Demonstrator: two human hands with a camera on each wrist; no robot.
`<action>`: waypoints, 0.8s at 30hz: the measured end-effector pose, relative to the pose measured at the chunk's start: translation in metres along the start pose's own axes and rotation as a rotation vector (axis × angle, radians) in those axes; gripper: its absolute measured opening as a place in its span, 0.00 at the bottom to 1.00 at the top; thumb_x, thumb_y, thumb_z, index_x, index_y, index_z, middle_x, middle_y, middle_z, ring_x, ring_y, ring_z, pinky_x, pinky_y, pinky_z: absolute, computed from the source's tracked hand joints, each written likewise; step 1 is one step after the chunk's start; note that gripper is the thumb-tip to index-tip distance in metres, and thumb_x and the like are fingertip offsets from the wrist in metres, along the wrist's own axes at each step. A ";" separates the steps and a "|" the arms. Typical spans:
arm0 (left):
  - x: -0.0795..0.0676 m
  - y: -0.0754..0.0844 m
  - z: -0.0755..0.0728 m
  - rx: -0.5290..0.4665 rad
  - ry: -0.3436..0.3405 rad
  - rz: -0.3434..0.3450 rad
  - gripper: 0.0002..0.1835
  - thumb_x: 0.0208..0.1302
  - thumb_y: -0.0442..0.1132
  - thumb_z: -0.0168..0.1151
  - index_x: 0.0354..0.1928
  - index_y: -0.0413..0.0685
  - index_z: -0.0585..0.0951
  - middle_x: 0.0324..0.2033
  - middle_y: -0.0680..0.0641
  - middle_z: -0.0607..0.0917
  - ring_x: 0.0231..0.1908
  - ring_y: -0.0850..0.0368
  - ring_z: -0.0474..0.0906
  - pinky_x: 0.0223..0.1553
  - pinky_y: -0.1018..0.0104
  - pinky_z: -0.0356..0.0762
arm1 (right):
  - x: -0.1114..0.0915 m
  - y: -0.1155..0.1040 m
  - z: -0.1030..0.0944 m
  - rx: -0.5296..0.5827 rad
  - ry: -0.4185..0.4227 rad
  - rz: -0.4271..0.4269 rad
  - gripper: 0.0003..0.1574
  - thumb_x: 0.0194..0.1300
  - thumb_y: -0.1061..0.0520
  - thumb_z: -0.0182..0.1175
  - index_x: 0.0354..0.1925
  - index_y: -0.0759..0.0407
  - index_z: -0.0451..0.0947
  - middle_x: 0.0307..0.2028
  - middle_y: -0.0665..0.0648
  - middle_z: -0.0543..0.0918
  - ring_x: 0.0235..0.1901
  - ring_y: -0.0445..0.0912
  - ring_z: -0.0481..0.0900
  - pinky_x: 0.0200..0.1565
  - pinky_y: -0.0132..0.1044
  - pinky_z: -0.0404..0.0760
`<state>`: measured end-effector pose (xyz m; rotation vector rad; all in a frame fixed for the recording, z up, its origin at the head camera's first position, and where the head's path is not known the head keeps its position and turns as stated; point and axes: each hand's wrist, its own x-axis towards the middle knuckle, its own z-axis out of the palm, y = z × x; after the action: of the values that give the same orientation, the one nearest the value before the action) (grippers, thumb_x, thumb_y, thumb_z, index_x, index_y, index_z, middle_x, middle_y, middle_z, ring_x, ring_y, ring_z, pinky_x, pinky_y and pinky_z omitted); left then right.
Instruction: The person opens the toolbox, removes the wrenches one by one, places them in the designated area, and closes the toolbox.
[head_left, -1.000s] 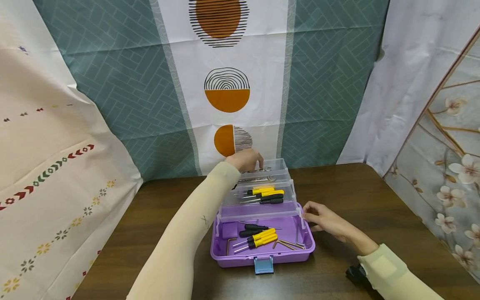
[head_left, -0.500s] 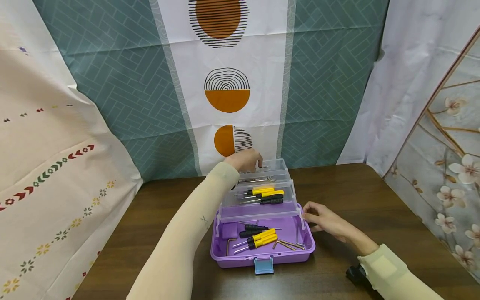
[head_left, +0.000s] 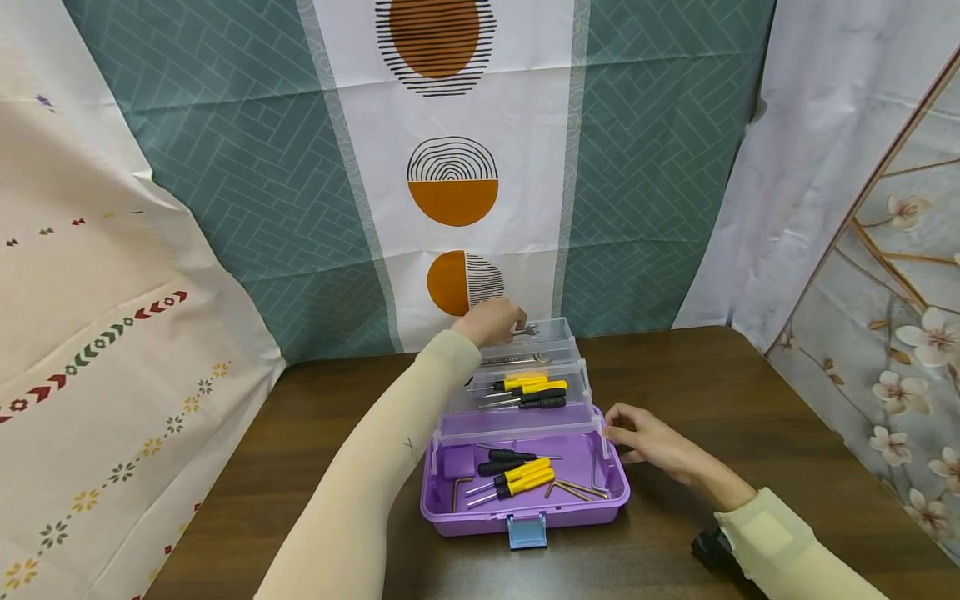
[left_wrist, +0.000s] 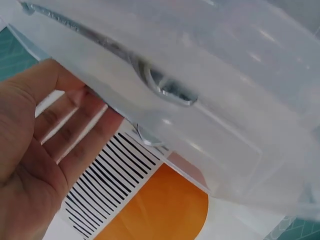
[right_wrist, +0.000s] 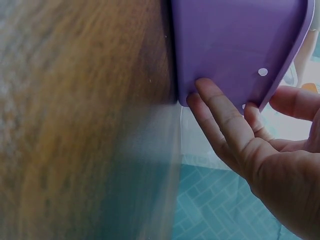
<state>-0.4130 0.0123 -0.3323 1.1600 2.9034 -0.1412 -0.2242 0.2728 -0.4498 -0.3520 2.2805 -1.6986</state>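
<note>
A purple toolbox [head_left: 491,522] stands on the table, its clear tiered trays [head_left: 450,400] raised behind. At the topmost tray my left hand [head_left: 491,321] pinches a small silver wrench [head_left: 529,329], whose open end sticks out to the right of the fingers. The left wrist view shows thumb and fingertips at the tray edge, mostly hiding the handle. A larger wrench [left_wrist: 155,82] lies in a tray, seen through the plastic. My right hand [head_left: 651,437] rests at the box's right side; in the right wrist view two extended fingers [right_wrist: 225,112] touch the outer wall.
The middle tray holds several yellow and black screwdrivers [head_left: 532,387]. More screwdrivers [head_left: 525,477] and hex keys [head_left: 577,490] lie in the box bottom beside a purple block [head_left: 459,461]. A blue latch [head_left: 527,532] hangs open at the front. Patterned cloths [head_left: 645,208] hang behind the table [head_left: 660,550].
The small wrench has come up in the top tray, its open end now showing beside my left hand, which has shifted very slightly. My right hand and the toolbox stay put.
</note>
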 end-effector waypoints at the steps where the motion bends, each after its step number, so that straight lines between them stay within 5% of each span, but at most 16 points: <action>1: -0.001 0.001 0.001 0.011 0.008 -0.001 0.14 0.70 0.33 0.67 0.55 0.52 0.87 0.48 0.49 0.88 0.47 0.53 0.83 0.49 0.61 0.83 | 0.000 0.000 0.000 0.001 0.000 0.000 0.13 0.79 0.57 0.54 0.51 0.68 0.70 0.57 0.68 0.73 0.59 0.61 0.76 0.52 0.57 0.85; 8: -0.006 0.001 0.002 0.008 0.047 -0.001 0.15 0.74 0.32 0.60 0.56 0.54 0.87 0.50 0.48 0.88 0.48 0.52 0.83 0.51 0.57 0.83 | 0.000 0.000 0.002 0.006 -0.002 0.000 0.13 0.79 0.57 0.54 0.51 0.68 0.70 0.58 0.69 0.73 0.60 0.64 0.76 0.52 0.56 0.85; 24: -0.023 -0.022 -0.023 -0.246 0.038 -0.026 0.15 0.78 0.34 0.57 0.61 0.51 0.83 0.53 0.46 0.84 0.49 0.50 0.79 0.52 0.55 0.79 | -0.002 -0.002 0.001 0.000 -0.004 -0.006 0.15 0.80 0.56 0.55 0.51 0.69 0.69 0.60 0.72 0.71 0.61 0.65 0.75 0.51 0.55 0.86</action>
<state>-0.4111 -0.0178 -0.3070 1.0945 2.8643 0.2345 -0.2221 0.2716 -0.4480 -0.3619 2.2787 -1.6988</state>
